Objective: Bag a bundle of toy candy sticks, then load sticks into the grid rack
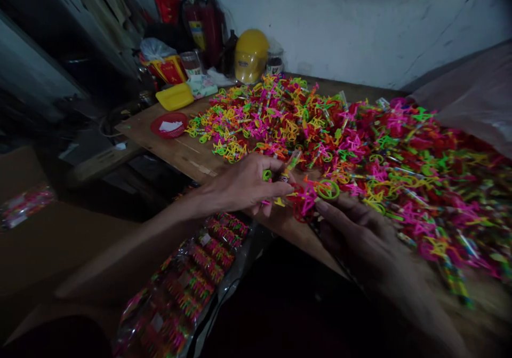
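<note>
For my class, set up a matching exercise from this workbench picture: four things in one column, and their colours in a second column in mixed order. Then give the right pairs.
Things:
1. helmet by the back wall
2. small basket near the table's left edge
3. toy wheel between the hands
4. wall behind the table

Colours:
A. green
B. white
C. yellow
D. red

Right pairs: 1-C, 2-D, 3-A, 4-B
</note>
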The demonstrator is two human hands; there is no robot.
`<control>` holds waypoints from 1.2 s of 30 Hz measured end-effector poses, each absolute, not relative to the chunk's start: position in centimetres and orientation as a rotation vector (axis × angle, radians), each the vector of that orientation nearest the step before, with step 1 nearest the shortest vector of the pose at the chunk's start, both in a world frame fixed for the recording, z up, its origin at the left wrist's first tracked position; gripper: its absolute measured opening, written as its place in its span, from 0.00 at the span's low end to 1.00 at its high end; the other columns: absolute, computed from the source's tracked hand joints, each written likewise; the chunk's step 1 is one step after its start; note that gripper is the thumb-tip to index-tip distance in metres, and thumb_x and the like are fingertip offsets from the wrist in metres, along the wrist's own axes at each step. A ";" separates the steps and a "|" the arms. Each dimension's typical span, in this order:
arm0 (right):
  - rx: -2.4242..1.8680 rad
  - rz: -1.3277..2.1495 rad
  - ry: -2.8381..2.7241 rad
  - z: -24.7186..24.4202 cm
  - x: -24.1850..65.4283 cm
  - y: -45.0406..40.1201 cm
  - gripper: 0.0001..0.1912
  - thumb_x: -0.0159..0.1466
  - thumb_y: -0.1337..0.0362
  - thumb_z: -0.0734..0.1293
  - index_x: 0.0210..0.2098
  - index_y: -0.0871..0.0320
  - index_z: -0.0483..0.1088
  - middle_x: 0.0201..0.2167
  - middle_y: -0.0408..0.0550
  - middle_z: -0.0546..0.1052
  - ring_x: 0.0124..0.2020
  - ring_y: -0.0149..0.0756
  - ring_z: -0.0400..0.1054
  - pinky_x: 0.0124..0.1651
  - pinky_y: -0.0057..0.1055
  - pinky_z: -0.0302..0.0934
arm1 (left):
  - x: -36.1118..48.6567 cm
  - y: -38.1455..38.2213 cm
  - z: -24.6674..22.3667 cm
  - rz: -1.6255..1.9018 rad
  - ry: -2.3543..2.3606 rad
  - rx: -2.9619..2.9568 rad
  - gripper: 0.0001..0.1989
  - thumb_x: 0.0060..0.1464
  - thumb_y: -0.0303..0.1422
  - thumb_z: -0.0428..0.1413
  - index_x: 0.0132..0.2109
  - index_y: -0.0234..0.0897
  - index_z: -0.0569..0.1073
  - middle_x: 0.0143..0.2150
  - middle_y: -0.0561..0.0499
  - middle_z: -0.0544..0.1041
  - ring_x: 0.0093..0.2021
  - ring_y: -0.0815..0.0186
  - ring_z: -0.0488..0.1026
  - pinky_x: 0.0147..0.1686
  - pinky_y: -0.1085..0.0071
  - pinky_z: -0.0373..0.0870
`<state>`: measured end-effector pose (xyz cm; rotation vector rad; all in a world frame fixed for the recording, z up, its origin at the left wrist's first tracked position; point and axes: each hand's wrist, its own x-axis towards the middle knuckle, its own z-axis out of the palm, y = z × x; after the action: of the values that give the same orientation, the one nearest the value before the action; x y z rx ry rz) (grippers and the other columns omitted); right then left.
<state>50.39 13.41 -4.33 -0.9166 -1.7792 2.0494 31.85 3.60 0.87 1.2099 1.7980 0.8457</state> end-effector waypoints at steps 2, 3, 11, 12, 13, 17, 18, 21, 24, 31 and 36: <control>-0.911 1.968 -1.745 -4.3 50.0 12.6 0.16 0.59 0.51 0.66 0.34 0.58 0.69 0.13 0.37 0.61 0.14 0.23 0.51 0.16 0.21 0.44 | 32.4 3.4 0.8 0.906 1.844 1.218 0.12 0.56 0.40 0.53 0.40 0.36 0.72 0.18 0.53 0.73 0.14 0.73 0.66 0.14 0.81 0.60; -0.915 1.912 -1.729 -4.2 49.8 12.1 0.16 0.60 0.51 0.66 0.35 0.59 0.69 0.13 0.37 0.61 0.14 0.24 0.51 0.16 0.21 0.45 | 32.7 3.3 0.8 0.934 1.871 1.205 0.12 0.56 0.40 0.53 0.40 0.36 0.72 0.18 0.53 0.73 0.14 0.72 0.66 0.14 0.80 0.60; -0.900 1.741 -1.450 -5.9 48.4 8.0 0.14 0.63 0.54 0.62 0.38 0.59 0.69 0.14 0.38 0.63 0.14 0.27 0.55 0.16 0.23 0.51 | 36.7 2.1 -1.9 1.228 2.364 1.278 0.08 0.54 0.36 0.57 0.40 0.42 0.76 0.26 0.54 0.77 0.24 0.71 0.72 0.27 0.78 0.67; -0.881 1.687 -1.453 -6.2 48.2 7.9 0.13 0.64 0.55 0.62 0.39 0.58 0.70 0.14 0.38 0.64 0.15 0.27 0.56 0.17 0.24 0.52 | 37.0 2.1 -2.3 1.260 2.369 1.227 0.08 0.54 0.36 0.57 0.40 0.43 0.77 0.28 0.54 0.78 0.25 0.71 0.72 0.27 0.77 0.67; -0.867 1.617 -1.472 -6.4 47.9 7.9 0.12 0.64 0.56 0.61 0.40 0.58 0.70 0.15 0.38 0.64 0.15 0.27 0.57 0.18 0.24 0.53 | 37.2 2.1 -2.7 1.293 2.359 1.158 0.08 0.54 0.36 0.57 0.40 0.43 0.77 0.28 0.54 0.78 0.25 0.71 0.72 0.27 0.77 0.68; -0.829 1.401 -1.684 -6.8 47.9 8.8 0.10 0.64 0.60 0.61 0.41 0.56 0.71 0.17 0.38 0.65 0.16 0.27 0.58 0.19 0.24 0.54 | 36.9 2.5 -3.1 1.408 2.207 0.829 0.10 0.52 0.36 0.58 0.41 0.38 0.76 0.20 0.54 0.75 0.19 0.71 0.70 0.22 0.78 0.66; -0.821 1.390 -1.741 -6.9 48.0 9.1 0.10 0.64 0.61 0.61 0.40 0.56 0.71 0.17 0.38 0.65 0.16 0.27 0.58 0.19 0.24 0.55 | 36.7 2.7 -3.2 1.415 2.128 0.740 0.11 0.51 0.37 0.59 0.41 0.37 0.74 0.18 0.54 0.73 0.17 0.71 0.68 0.19 0.79 0.65; -0.810 1.340 -1.826 -7.3 48.5 9.4 0.09 0.65 0.63 0.60 0.41 0.56 0.70 0.17 0.38 0.66 0.16 0.27 0.59 0.22 0.24 0.59 | 35.9 3.2 -3.4 1.457 1.883 0.542 0.16 0.50 0.38 0.60 0.43 0.34 0.70 0.16 0.54 0.72 0.14 0.70 0.66 0.14 0.80 0.62; -0.767 1.076 -1.875 -8.1 48.6 9.4 0.10 0.64 0.67 0.60 0.44 0.56 0.69 0.25 0.43 0.73 0.23 0.30 0.68 0.29 0.26 0.65 | 35.5 3.6 -4.0 1.526 1.658 0.441 0.16 0.49 0.38 0.61 0.42 0.36 0.69 0.18 0.55 0.72 0.14 0.70 0.67 0.13 0.79 0.62; -0.699 0.630 -2.029 -8.5 48.5 10.0 0.15 0.64 0.72 0.59 0.49 0.58 0.67 0.41 0.51 0.76 0.38 0.34 0.73 0.39 0.28 0.68 | 36.0 3.8 -5.1 1.589 1.429 0.380 0.12 0.51 0.35 0.60 0.41 0.35 0.70 0.28 0.54 0.75 0.17 0.72 0.70 0.15 0.76 0.67; -0.642 0.487 -2.090 -7.8 48.9 9.8 0.18 0.63 0.72 0.60 0.52 0.58 0.64 0.46 0.53 0.75 0.45 0.36 0.71 0.42 0.27 0.68 | 35.6 3.7 -4.8 1.582 1.416 0.330 0.10 0.49 0.31 0.61 0.39 0.34 0.71 0.27 0.54 0.74 0.18 0.72 0.70 0.17 0.77 0.68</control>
<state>48.86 9.82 -7.76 -0.6420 -2.0904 0.4873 35.64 3.74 -4.84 0.3297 1.4161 1.5815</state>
